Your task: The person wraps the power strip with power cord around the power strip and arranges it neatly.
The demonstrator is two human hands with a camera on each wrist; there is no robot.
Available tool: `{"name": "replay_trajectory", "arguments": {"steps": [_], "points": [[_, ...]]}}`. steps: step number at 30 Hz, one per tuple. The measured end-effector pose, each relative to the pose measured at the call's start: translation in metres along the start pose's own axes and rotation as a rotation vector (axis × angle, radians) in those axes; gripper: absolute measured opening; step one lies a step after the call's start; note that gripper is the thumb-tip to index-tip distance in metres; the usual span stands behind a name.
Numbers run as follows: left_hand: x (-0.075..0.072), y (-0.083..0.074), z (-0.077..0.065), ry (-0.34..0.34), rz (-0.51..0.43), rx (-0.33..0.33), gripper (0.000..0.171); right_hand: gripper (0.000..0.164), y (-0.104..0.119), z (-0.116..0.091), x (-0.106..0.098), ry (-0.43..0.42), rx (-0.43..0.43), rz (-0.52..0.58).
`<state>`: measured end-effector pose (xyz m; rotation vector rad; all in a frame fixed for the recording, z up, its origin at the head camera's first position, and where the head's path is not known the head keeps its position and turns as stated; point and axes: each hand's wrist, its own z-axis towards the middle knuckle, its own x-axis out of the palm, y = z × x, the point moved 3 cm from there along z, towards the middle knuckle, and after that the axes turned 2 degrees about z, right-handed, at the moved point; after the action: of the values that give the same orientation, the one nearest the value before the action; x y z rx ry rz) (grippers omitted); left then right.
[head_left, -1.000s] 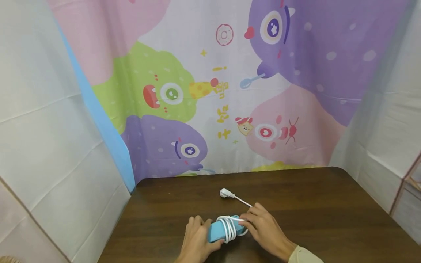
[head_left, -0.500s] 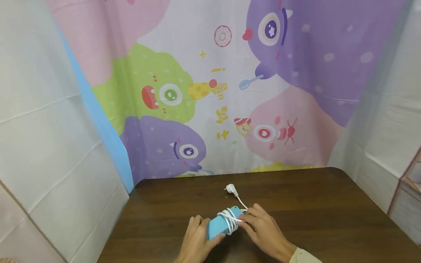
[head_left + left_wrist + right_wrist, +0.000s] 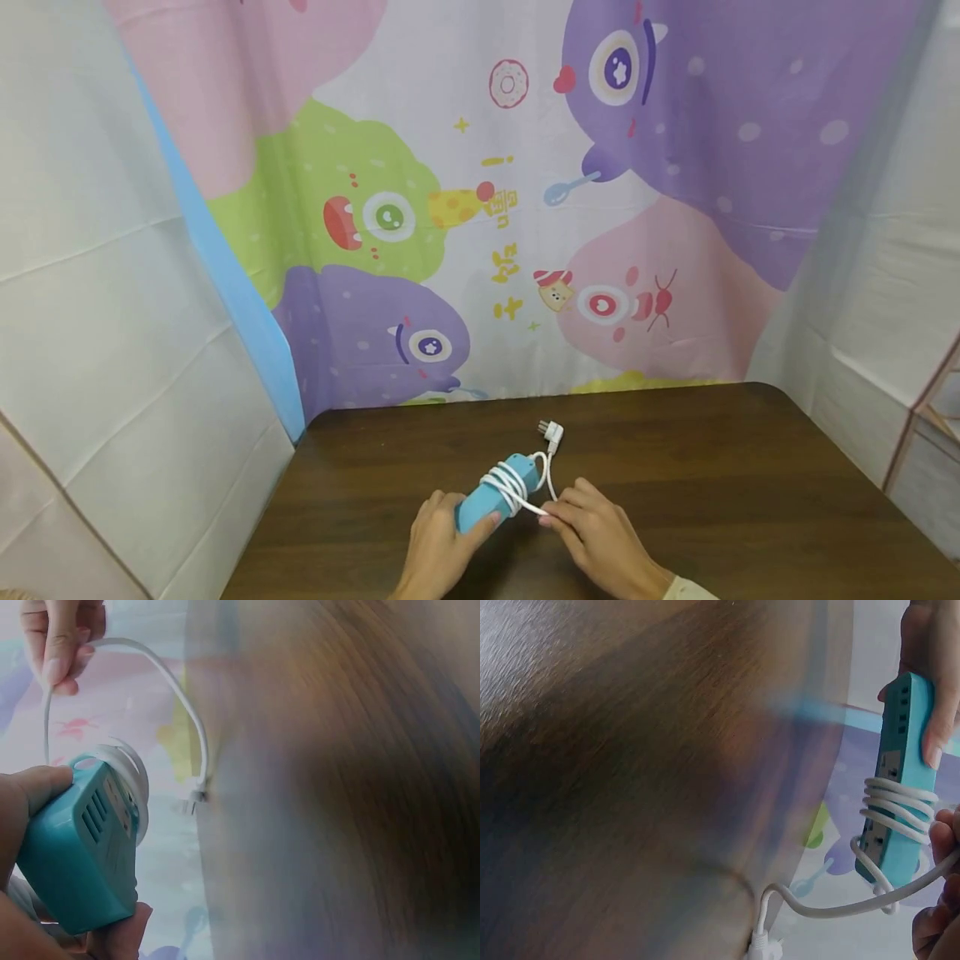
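Observation:
A blue power strip [image 3: 480,505] with sockets and slots is held at one end by my left hand [image 3: 437,537], the thumb along its near side. Several turns of white cord [image 3: 897,804] go round the strip's other half. My right hand [image 3: 600,533] pinches the cord between thumb and fingers, just right of the strip, with a short taut stretch between. Past those fingers the cord's loose end runs to a white plug [image 3: 553,433], its prongs showing. In the left wrist view the right hand [image 3: 64,641] stands apart from the strip.
A dark wooden table [image 3: 712,467] lies beneath the hands. Behind its far edge hangs a curtain [image 3: 525,250] printed with cartoon monsters. Pale cloth panels [image 3: 112,292] stand at both sides.
The plug has swung to the right and now points up. The power strip has tilted, its far end higher, and the right hand has drawn the cord round its near side.

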<state>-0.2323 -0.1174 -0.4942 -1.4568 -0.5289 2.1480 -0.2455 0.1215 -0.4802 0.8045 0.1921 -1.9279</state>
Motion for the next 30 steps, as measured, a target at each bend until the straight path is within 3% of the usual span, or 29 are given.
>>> {"name": "replay_trajectory", "arguments": {"steps": [7,17,24,30], "points": [[-0.003,-0.003,0.001,0.013,-0.093,-0.049,0.06,0.009,0.007,-0.001,0.0,0.026,0.018,0.047],[-0.003,-0.001,0.002,0.023,-0.151,-0.087,0.057,0.007,0.012,0.0,0.0,0.014,-0.029,0.089],[-0.004,-0.001,0.002,0.087,-0.366,-0.163,0.051,0.003,0.012,-0.003,0.005,0.052,-0.022,0.111],[-0.002,-0.002,-0.002,0.248,-0.601,-0.225,0.049,0.003,0.009,-0.007,0.008,0.115,0.021,0.152]]}}
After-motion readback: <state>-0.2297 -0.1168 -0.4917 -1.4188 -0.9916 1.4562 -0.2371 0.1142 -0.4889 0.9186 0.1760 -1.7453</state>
